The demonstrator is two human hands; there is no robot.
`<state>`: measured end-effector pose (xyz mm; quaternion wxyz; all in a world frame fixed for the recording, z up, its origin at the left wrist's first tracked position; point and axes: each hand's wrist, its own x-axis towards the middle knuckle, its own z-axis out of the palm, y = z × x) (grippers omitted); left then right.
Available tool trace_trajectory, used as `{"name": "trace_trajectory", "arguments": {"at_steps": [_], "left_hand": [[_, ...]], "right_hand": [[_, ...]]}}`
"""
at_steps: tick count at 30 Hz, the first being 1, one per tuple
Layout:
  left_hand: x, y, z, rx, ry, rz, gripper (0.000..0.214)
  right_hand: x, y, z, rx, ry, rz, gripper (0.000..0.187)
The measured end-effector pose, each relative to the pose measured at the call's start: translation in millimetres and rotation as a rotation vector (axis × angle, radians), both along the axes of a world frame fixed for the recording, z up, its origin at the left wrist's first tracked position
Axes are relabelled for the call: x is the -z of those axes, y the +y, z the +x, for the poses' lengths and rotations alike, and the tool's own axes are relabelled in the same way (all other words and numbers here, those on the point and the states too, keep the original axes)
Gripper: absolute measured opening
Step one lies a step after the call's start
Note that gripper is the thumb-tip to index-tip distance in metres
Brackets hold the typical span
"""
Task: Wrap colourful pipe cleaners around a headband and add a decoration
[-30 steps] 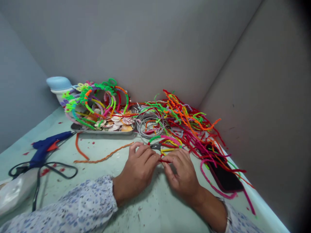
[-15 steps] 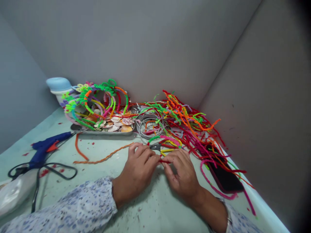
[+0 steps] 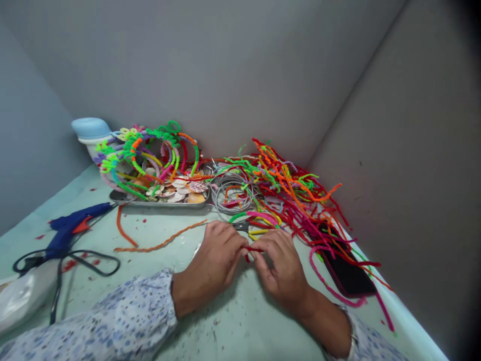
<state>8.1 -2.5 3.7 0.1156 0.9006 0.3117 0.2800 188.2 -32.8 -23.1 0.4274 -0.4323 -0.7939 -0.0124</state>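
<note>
A short piece of red pipe cleaner stretches between my two hands, above the near middle of the table. My left hand is closed, pinching its left end with thumb and fingertips. The other end is pinched by my right hand, fingers bent and closed. Most of the piece is hidden by my fingers. Just beyond my fingertips lie scissors with yellow handles and dark blades, partly covered. A green, pink and yellow pipe cleaner band curves behind them.
At the back left, a metal tray holds shells, with pipe cleaner hoops over it. Beside it lies a wire coil. A pipe cleaner heap partly covers a phone. A blue glue gun with cord lies left.
My left hand has shifted and turned slightly. More of the red pipe cleaner shows between the hands, a bit of it now hanging below. My right hand has barely moved.
</note>
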Motion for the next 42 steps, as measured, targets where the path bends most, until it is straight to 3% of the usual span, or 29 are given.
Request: {"name": "trace_trajectory", "arguments": {"at_steps": [33,42], "left_hand": [[-5.8,4.0,1.0,0.035,-0.113,-0.197,0.029],[-6.5,4.2,-3.4,0.072,-0.129,-0.155,0.016]], "right_hand": [[-2.2,-0.9,-0.4,-0.031,0.018,-0.017,0.012],[-0.1,-0.7,0.6,-0.007,0.061,-0.024,0.010]]}}
